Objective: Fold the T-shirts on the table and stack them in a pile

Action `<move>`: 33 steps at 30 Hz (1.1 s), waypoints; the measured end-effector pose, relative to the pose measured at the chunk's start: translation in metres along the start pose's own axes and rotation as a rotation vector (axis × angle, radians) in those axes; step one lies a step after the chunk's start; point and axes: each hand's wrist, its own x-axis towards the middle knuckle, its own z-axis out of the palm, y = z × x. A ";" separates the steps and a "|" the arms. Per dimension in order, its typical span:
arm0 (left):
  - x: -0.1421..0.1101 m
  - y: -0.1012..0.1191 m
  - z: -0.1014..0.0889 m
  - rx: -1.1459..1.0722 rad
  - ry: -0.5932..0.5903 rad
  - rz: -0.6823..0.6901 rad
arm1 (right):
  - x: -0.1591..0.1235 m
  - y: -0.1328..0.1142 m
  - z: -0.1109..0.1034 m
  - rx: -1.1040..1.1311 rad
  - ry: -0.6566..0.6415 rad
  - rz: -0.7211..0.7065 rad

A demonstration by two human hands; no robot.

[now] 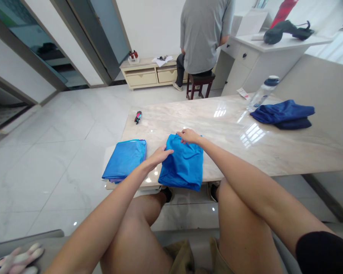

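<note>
A bright blue folded cloth [184,163] lies before me on the marble-look table, its near end hanging over the front edge. Its surface is creased and slightly puffed. My left hand [161,154] grips its upper left side, the thumb lying on top and the other fingers partly hidden. At the far edge, the curled fingers of my right hand [189,136] pinch the fabric. To the left rests a neat stack of folded blue cloths [125,158], with purple layers showing below and a light blue line along the far edge.
A small bundle of pens or markers [137,117] lies on the table [171,114] at the far left. On the right are a clear bottle [263,93] and a dark blue cloth heap [286,114]. Beyond, a person [204,36] sits on a stool [200,82] near a low cabinet [143,78].
</note>
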 end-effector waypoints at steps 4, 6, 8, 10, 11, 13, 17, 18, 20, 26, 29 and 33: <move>-0.012 0.023 0.040 0.312 -0.070 0.157 | -0.017 0.006 -0.009 0.081 -0.076 0.074; -0.017 0.031 0.060 0.482 -0.100 0.174 | -0.026 0.011 -0.009 -0.004 -0.069 0.063; -0.020 0.037 0.075 0.571 -0.144 0.191 | -0.032 0.015 -0.007 -0.129 -0.033 0.010; -0.019 0.040 0.084 0.597 -0.176 0.204 | -0.034 0.019 -0.005 -0.232 0.003 -0.085; -0.018 0.041 0.086 0.603 -0.179 0.199 | -0.034 0.021 -0.004 -0.262 0.017 -0.137; -0.014 0.040 0.085 0.600 -0.165 0.177 | -0.030 0.025 -0.003 -0.290 0.045 -0.219; -0.011 0.032 0.057 0.525 -0.082 0.168 | -0.012 0.034 0.001 -0.336 0.109 -0.258; -0.013 0.028 0.045 0.502 -0.054 0.165 | -0.007 0.036 0.004 -0.345 0.121 -0.258; -0.018 0.016 0.018 0.474 -0.008 0.127 | 0.001 0.038 0.009 -0.358 0.141 -0.264; -0.044 -0.039 -0.035 0.447 -0.095 -0.293 | 0.017 0.024 0.025 -0.411 0.108 -0.321; -0.051 -0.054 -0.034 0.410 -0.227 -0.413 | 0.022 0.013 0.032 -0.445 0.068 -0.319; -0.045 -0.053 -0.025 0.629 -0.187 -0.228 | 0.025 0.006 0.041 -0.486 0.030 -0.279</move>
